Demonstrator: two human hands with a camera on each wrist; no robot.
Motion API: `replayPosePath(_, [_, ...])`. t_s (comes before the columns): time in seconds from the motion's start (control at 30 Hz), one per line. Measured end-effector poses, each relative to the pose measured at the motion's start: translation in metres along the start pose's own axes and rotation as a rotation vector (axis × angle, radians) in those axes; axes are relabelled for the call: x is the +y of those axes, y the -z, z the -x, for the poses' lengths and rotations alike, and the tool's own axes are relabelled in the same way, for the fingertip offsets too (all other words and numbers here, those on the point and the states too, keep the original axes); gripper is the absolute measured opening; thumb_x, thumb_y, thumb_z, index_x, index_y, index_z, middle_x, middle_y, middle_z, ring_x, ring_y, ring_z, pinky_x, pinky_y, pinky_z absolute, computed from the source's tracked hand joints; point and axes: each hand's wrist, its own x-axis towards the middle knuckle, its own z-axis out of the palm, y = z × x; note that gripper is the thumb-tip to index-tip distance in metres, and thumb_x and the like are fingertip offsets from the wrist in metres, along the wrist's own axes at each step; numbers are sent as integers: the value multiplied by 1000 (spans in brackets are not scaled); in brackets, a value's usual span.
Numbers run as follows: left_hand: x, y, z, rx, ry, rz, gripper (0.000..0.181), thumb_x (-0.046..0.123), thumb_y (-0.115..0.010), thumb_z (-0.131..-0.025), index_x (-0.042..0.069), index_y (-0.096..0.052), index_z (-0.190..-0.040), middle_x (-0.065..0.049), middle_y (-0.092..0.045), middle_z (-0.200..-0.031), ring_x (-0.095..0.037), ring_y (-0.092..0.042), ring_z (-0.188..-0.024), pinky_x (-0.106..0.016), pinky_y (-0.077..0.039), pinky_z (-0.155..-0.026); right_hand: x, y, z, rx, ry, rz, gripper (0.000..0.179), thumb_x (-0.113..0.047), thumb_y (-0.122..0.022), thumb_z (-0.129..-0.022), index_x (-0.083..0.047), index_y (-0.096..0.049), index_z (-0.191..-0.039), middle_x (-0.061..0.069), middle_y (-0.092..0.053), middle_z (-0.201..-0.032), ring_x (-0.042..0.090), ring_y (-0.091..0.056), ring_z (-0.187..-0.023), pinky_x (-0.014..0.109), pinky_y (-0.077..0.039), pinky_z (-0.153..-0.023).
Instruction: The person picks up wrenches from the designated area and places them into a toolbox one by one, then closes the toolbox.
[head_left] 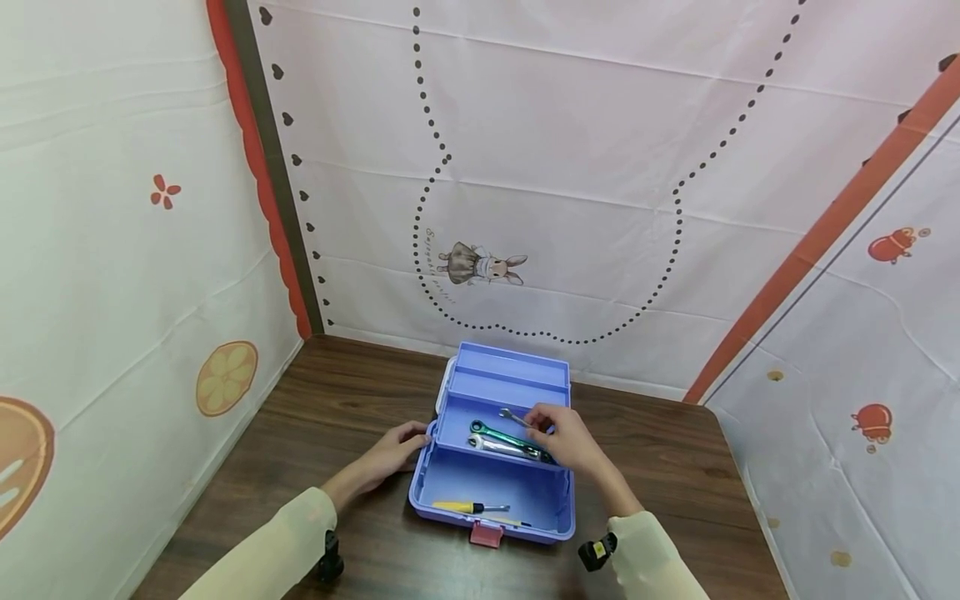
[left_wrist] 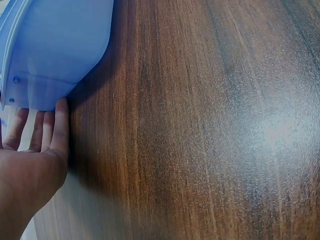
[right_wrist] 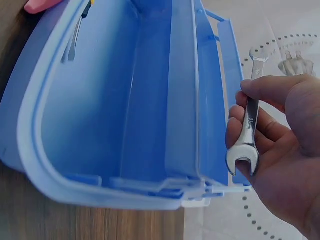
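My right hand [head_left: 562, 435] pinches a small silver combination wrench [right_wrist: 250, 117] between thumb and fingers, over the upper tray of a blue toolbox [head_left: 567, 500]. In the right wrist view its open-jaw end points down near the palm. Below that hand in the tray lie a green ratcheting wrench [head_left: 501, 435] and a silver wrench [head_left: 495, 447]. My left hand [head_left: 390, 458] rests at the toolbox's left side. In the left wrist view its fingers [left_wrist: 61, 125] reach out fairly straight against the blue wall, their tips partly hidden.
In the lower compartment lie a yellow-handled screwdriver [head_left: 459, 507] and another thin yellow tool [head_left: 510, 522]. The raised lid [head_left: 513, 362] leans back near the patterned cloth wall [head_left: 585, 208]. A pink latch [head_left: 486, 535] hangs at the front, over the dark wooden table [head_left: 345, 392].
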Motion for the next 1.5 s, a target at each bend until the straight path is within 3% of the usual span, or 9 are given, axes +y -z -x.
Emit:
replayPosePath(0.33, [-1, 0, -1, 1, 3, 1, 48, 34, -62, -109, 3, -57, -145, -17, -59, -143, -30, -60, -128, -47, -60, -99, -2, -16, -11, 19, 12, -30, 9, -3, -77, -95, -9, -71, -98, -2, -67, -87, 14, -62, -79, 27, -53, -67])
replayPosePath(0.63, [-1, 1, 1, -7, -2, 7, 48, 33, -62, -109, 2, -57, -144, -18, -59, -141, -30, -61, -127, -47, -61, -97, 0, -33, -14, 56, 69, 113, 18, 0, -80, -88, -13, -70, -96, -8, -63, -82, 8, -57, -73, 25, -51, -64])
replayPosePath(0.93, [-2, 1, 0, -14, -7, 10, 48, 34, -61, -109, 2, -56, -145, -18, -58, -143, -30, -61, -128, -48, -60, -99, 0, -43, -14, 64, 131, 196, 17, -4, -81, -88, -16, -70, -92, -9, -56, -80, 9, -50, -72, 26, -46, -62])
replayPosePath(1.5, [-3, 0, 0, -13, -17, 17, 48, 33, -60, -109, 1, -56, -145, -18, -58, -143, -30, -61, -127, -47, -61, -98, 7, -48, -14, 56, 151, 177, 15, 1, -79, -88, -10, -72, -95, -5, -62, -83, 8, -54, -72, 24, -49, -63])
